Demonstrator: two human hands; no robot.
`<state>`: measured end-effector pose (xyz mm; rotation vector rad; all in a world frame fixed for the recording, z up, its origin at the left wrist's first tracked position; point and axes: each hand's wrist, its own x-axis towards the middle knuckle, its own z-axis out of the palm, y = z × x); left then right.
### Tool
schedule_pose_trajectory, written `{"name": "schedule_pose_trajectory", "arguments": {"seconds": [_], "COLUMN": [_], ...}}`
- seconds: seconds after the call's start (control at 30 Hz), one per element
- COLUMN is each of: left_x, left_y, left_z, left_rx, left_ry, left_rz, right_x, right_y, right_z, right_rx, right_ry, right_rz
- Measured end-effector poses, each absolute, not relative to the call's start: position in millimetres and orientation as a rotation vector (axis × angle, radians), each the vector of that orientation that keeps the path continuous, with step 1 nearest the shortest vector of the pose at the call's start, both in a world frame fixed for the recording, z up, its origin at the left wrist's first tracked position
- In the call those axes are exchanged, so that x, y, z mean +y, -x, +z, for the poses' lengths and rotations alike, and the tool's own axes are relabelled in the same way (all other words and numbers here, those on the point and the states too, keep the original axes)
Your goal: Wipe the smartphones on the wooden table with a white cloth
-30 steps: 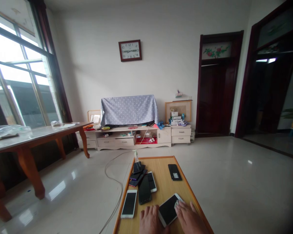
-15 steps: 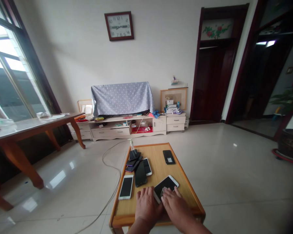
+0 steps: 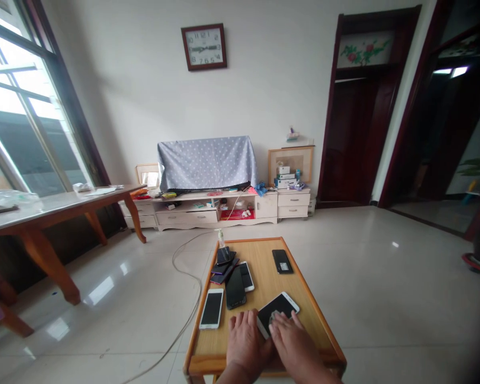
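We are touching a white, dark-screened phone (image 3: 283,306), which is lying face up and slantwise on the table (image 3: 260,249). Over its near part we are holding a small, pale wad (image 3: 274,315).

Beyond near phone (image 3: 283,304): bare worktop (image 3: 263,255) to far edge, hand fits through between half-covered phone (image 3: 247,275) and far phone (image 3: 282,262). Right of near phone: open strip to edge. Left of it: black phone (image 3: 235,290) close by, left phone (image 3: 211,309) farther out. Beyond-left: stack (image 3: 224,265), bottle (image 3: 221,240) standing up behind. Near side of it blocked by left hand (image 3: 246,337) and right hand (image 3: 293,341).
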<state>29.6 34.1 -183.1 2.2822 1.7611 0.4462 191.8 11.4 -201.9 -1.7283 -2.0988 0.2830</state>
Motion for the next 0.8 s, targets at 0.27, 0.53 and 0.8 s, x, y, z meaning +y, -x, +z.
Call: {"name": "schedule_pose_trajectory", "arguments": {"seconds": [0.27, 0.53, 0.8], "left_x": [34.3, 35.0, 40.3], "left_y": [-24.2, -19.4, -11.3], "left_z": [-181.2, -179.8, -185.8], "left_rx": [1.776, 1.755, 1.685], "left_ry": [-2.269, -2.213, -2.139], "left_rz": [0.375, 0.404, 0.419], "right_x": [32.9, 42.8, 54.7], "right_y": [-189.6, -196.6, -186.2], "right_z": [-226.2, -222.3, -243.2], "right_rx": [-2.085, -2.094, -2.194], "right_ry": [1.772, 1.835, 1.744], "right_rz": [0.216, 0.282, 0.383]}}
